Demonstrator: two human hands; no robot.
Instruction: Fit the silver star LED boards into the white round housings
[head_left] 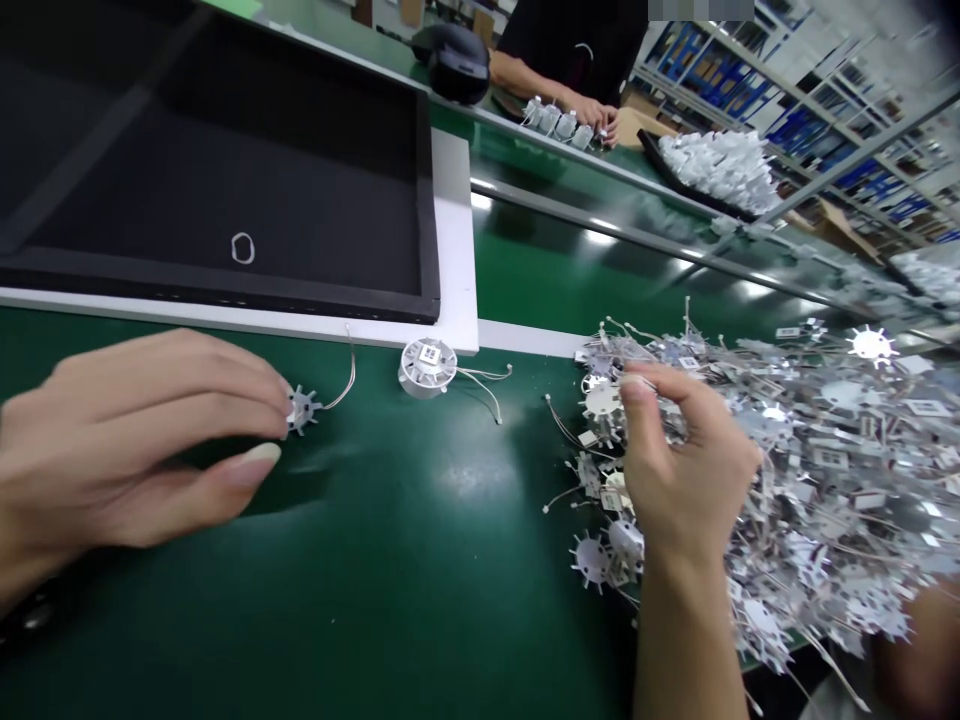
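At the left, my left hand [157,440] is low over the green table, its thumb apart from the other fingers. Its fingertips touch or partly cover a small silver spoked disc [304,410] with thin wires. Between the hands stands a round white fan-like unit [427,367] with a label on top and two wires trailing right. My right hand [682,450] is at the near edge of a big pile of spoked metal discs [832,460] with wires. Thumb and index finger are pinched together there; what they grip, if anything, is too small to make out.
A black tray [429,200] with a white ring [243,248] inside rests on a white board [456,240] at the upper left. Across a metal rail, another person's hands [592,112] work beside several white units [559,122]. A tray of white parts [720,170] stands farther right.
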